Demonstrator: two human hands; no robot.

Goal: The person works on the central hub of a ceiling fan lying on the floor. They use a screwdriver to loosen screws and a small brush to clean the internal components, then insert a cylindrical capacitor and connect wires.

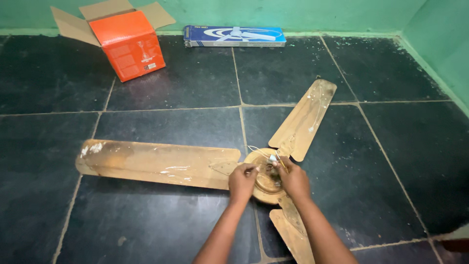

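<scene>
Two bare arms reach down to an old tan ceiling fan (266,178) lying flat on the dark floor (161,88). Left hand (243,182) pinches a thin tool at the hub; right hand (293,178) curls around the wires. Looks like undoing the middle part; next needs careful turning. Farther back sit an orange box (128,45) and a long blue box (234,36).

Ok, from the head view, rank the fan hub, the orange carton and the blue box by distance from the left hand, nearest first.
1. Fan hub: right at the left hand, its fingers on the rim.
2. Orange carton: far off to the upper left, flaps open.
3. Blue box: against the green wall; close to the carton's distance, a near tie.
</scene>
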